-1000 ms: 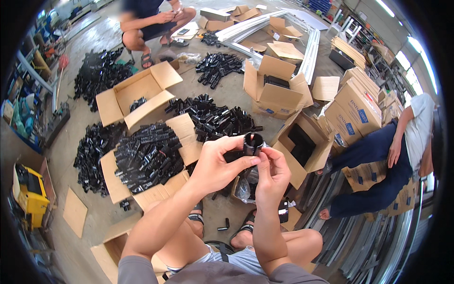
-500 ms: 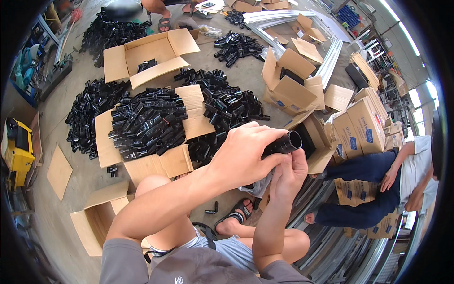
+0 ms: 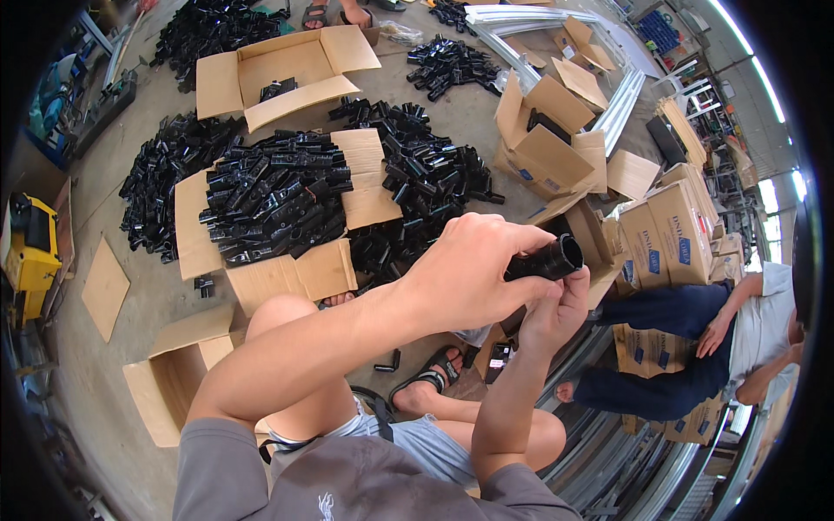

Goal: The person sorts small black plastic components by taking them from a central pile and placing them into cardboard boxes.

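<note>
A short black tube fitting (image 3: 544, 260) with a round open end is held up in front of me. My left hand (image 3: 473, 271) is closed round its body, fingers over the top and thumb below. At the open end my right hand (image 3: 554, 314) pinches the lower rim between its fingertips. The fitting's far end is hidden behind my left fingers. Beneath my hands, an open cardboard box (image 3: 604, 247) with dark contents is partly covered by them. To the left, a box heaped with similar black fittings (image 3: 278, 195) stands with its flaps folded out.
Loose piles of black fittings (image 3: 430, 174) lie around the boxes. Another open carton (image 3: 221, 87) stands at the back. At the right a person (image 3: 721, 339) sits by stacked cartons (image 3: 656, 234) and long metal profiles (image 3: 599, 460). A yellow machine (image 3: 33, 252) is at the far left.
Both hands and the fitting appear slightly farther right in view. The background has shifted upward as the view moved. The grip on the fitting looks the same.
</note>
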Action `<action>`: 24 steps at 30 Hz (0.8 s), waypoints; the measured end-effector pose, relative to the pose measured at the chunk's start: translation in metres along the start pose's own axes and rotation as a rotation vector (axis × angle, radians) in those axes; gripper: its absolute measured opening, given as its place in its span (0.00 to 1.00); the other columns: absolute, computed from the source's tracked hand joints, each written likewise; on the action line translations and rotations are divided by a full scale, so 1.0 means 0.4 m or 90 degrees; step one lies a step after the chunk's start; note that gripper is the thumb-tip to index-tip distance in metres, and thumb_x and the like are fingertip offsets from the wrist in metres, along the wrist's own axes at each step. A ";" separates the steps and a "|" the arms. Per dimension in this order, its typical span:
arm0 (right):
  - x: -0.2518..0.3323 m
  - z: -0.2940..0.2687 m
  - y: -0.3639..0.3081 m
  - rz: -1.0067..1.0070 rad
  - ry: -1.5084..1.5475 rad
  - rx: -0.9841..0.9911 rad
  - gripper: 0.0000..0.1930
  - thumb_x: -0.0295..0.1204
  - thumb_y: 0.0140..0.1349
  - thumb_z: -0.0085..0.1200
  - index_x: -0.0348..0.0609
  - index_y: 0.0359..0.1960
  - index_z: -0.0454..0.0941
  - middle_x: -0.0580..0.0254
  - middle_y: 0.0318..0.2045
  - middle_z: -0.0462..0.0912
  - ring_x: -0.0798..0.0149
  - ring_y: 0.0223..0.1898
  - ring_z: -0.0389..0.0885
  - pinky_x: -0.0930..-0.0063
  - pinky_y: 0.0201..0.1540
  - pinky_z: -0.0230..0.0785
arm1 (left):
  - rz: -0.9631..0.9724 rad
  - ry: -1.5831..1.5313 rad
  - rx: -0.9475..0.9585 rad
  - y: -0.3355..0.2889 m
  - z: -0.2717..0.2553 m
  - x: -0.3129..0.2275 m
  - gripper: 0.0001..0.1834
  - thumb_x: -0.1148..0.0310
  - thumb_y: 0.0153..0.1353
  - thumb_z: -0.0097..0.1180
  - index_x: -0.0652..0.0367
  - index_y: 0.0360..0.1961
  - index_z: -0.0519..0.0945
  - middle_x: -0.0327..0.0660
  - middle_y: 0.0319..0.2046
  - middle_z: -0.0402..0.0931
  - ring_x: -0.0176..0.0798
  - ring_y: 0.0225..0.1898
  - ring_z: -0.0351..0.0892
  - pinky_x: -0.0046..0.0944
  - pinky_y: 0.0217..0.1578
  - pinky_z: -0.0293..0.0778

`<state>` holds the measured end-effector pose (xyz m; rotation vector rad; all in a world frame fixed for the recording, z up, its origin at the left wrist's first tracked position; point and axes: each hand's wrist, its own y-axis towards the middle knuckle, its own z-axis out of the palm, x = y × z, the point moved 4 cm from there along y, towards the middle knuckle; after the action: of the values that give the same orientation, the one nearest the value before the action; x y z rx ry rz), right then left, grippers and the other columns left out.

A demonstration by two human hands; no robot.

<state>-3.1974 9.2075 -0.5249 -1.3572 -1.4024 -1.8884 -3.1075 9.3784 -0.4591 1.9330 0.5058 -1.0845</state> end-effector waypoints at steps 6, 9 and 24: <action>0.078 0.024 0.012 -0.036 -0.094 0.001 0.07 0.27 0.75 0.52 0.36 0.47 0.72 0.67 0.41 0.74 0.77 0.42 0.73 0.82 0.47 0.65 | -0.106 -0.219 0.098 0.016 0.001 0.012 0.17 0.65 0.57 0.73 0.62 0.45 0.84 0.39 0.28 0.81 0.27 0.30 0.75 0.32 0.35 0.74; 0.121 0.037 0.021 -0.023 -0.159 -0.022 0.06 0.25 0.74 0.52 0.35 0.47 0.72 0.67 0.41 0.76 0.77 0.41 0.74 0.82 0.47 0.67 | -0.127 -0.360 0.099 0.017 0.013 0.029 0.14 0.70 0.60 0.72 0.62 0.45 0.84 0.30 0.28 0.79 0.21 0.33 0.70 0.30 0.35 0.72; 0.017 0.039 -0.029 0.178 0.276 -0.032 0.15 0.28 0.73 0.54 0.33 0.57 0.73 0.54 0.52 0.80 0.64 0.53 0.81 0.68 0.58 0.74 | 0.062 0.109 0.028 -0.003 0.015 -0.020 0.26 0.65 0.51 0.72 0.60 0.53 0.85 0.45 0.42 0.87 0.48 0.43 0.84 0.45 0.46 0.79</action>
<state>-3.2022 9.2273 -0.5243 -1.0181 -0.9083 -1.8896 -3.1157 9.3748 -0.4546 2.0789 0.4783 -0.8790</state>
